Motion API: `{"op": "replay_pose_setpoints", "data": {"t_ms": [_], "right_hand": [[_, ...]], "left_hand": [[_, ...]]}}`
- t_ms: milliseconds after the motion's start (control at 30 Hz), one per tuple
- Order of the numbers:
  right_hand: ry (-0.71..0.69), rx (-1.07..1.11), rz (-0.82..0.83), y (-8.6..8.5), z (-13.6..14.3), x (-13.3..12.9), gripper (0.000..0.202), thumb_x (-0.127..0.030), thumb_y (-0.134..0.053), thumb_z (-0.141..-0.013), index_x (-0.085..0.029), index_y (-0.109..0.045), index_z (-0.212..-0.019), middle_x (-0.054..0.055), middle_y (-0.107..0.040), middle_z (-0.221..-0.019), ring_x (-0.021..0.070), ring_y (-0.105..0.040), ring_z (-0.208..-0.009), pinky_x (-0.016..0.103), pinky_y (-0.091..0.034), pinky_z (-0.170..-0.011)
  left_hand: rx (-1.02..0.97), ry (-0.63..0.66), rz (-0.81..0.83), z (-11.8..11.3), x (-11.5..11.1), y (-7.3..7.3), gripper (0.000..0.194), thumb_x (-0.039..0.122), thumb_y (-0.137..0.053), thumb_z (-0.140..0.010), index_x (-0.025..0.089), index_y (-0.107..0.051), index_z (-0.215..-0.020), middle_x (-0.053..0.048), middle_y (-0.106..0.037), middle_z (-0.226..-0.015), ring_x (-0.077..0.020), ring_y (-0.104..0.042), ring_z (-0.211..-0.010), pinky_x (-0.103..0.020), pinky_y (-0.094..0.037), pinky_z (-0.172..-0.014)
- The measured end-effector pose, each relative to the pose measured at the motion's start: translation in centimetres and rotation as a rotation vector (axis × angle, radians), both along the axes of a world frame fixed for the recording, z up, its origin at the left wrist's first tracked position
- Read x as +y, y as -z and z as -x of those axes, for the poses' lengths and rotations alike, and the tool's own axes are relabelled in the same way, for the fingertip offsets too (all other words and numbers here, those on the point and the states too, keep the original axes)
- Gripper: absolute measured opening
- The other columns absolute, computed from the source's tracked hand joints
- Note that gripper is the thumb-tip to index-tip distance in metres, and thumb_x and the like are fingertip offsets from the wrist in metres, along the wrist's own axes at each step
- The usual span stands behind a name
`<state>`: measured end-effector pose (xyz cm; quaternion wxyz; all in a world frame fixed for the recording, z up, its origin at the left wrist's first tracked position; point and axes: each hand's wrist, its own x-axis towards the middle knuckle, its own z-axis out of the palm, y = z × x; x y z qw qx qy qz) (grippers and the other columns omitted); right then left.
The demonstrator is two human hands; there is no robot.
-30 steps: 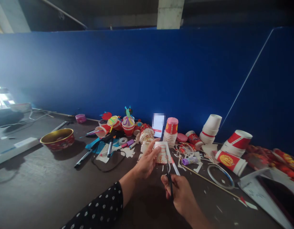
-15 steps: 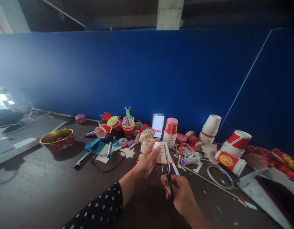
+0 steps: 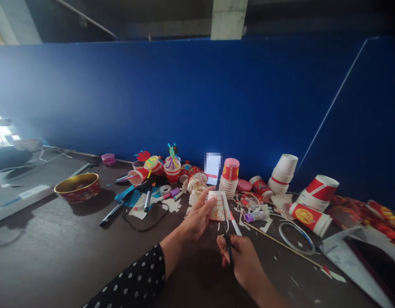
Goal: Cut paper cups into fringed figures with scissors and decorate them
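My left hand [image 3: 198, 217] pinches the left side of a white paper piece [image 3: 218, 210] marked with red lines and a patterned lower part. Black-handled scissors [image 3: 228, 247] are gripped in my right hand [image 3: 240, 259], their blades pointing away from me along the paper's right side. How far the blades are parted I cannot tell. Behind the paper, a lit phone [image 3: 213, 169] leans upright, and a stack of paper cups [image 3: 229, 177] with a pink top stands to its right.
Markers [image 3: 148, 200], tape [image 3: 165, 189] and paper scraps lie left of my hands. A red-gold bowl [image 3: 78, 187] sits farther left. On the right are a thin stick [image 3: 281, 243], a white ring [image 3: 296, 237], fallen cups [image 3: 310, 218] and a tray [image 3: 341, 244]. A blue partition [image 3: 184, 98] rises behind.
Almost nothing differs. The paper and the scissors stay in my hands in nearly the same place, with only a very slight shift of the view.
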<state>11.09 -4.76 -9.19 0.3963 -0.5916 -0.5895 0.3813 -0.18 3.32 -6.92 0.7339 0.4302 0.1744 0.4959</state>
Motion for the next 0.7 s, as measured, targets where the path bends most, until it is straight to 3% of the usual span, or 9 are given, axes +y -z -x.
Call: {"op": "replay_pose_setpoints", "data": {"t_ms": [333, 700], "right_hand": [[-0.02, 0.052, -0.005, 0.42, -0.09, 0.04, 0.05, -0.059, -0.045, -0.074, -0.017, -0.044, -0.048, -0.003, -0.045, -0.04, 0.0081, -0.04, -0.04, 0.02, -0.027, -0.042], [0.014, 0.029, -0.043, -0.41, -0.03, -0.08, 0.053, -0.063, -0.045, -0.07, -0.018, -0.038, -0.043, -0.005, -0.038, -0.036, 0.007, -0.035, -0.037, 0.021, -0.026, -0.039]], "left_hand": [[0.016, -0.005, -0.014, -0.04, 0.13, 0.32, 0.048, 0.033, -0.054, -0.077, 0.029, -0.039, -0.123, -0.004, -0.058, -0.091, -0.015, -0.059, -0.072, -0.026, -0.05, -0.059], [0.035, -0.002, 0.001, 0.13, 0.47, 0.41, 0.051, 0.034, -0.054, -0.077, 0.029, -0.035, -0.124, -0.004, -0.057, -0.095, -0.0147, -0.058, -0.073, -0.026, -0.05, -0.057]]}}
